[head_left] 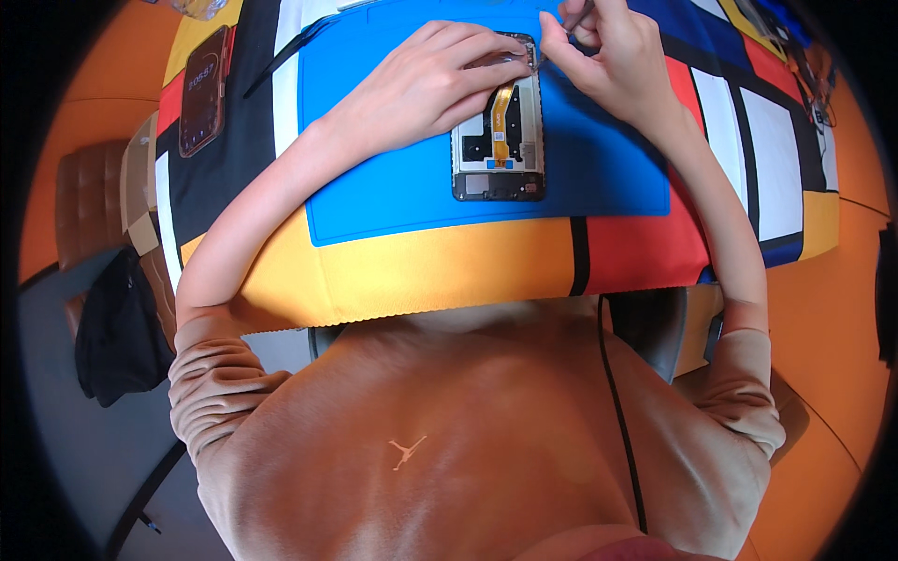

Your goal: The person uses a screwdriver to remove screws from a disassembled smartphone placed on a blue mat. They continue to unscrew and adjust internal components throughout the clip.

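An opened phone (532, 131) lies upright in view on a blue mat (374, 192), its inner side showing. Along its middle runs a yellow ribbon cable (501, 122); a black strip spans the near end. My left hand (433, 79) rests palm down over the phone's upper left, its fingers stretched across the far part and hiding some of it. At the far right corner of the phone, my right hand (613, 61) pinches a thin dark metal tool (582, 15). The tool's tip seems to reach that corner, though it is too small to make out exactly.
A second phone (203, 89) with a lit screen lies at the left on the colour-block tablecloth (421, 271). Near it is a black cable or strap (285, 58). Cables (821, 93) lie at the far right. A black bag (122, 327) hangs beside a brown chair (89, 192).
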Available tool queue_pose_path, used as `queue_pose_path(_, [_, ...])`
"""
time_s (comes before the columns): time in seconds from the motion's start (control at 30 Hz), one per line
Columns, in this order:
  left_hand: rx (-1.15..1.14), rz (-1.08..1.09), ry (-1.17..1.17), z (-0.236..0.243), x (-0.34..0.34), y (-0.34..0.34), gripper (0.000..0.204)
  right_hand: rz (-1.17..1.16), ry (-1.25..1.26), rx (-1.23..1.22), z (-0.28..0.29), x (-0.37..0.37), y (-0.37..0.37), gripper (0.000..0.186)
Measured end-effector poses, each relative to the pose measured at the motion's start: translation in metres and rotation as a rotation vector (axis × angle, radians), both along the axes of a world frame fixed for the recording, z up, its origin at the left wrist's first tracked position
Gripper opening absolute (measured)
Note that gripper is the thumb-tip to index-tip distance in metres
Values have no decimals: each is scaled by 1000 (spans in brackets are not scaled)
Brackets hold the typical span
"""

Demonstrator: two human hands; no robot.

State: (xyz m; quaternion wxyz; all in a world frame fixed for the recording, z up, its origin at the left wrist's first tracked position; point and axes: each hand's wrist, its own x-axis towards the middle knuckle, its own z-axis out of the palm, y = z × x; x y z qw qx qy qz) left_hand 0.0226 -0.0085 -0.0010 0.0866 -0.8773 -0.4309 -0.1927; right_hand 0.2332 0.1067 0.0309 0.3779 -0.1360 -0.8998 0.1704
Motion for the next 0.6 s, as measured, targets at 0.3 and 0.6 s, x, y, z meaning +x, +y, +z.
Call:
queue_pose_path(0.3, [0, -26, 6, 4, 0, 0, 40, -101, 126, -87, -13, -5, 3, 25])
queue_pose_path(0.6, [-36, -42, -52, 5, 2, 3, 41, -280, 488, -368, -29, -9, 24, 28])
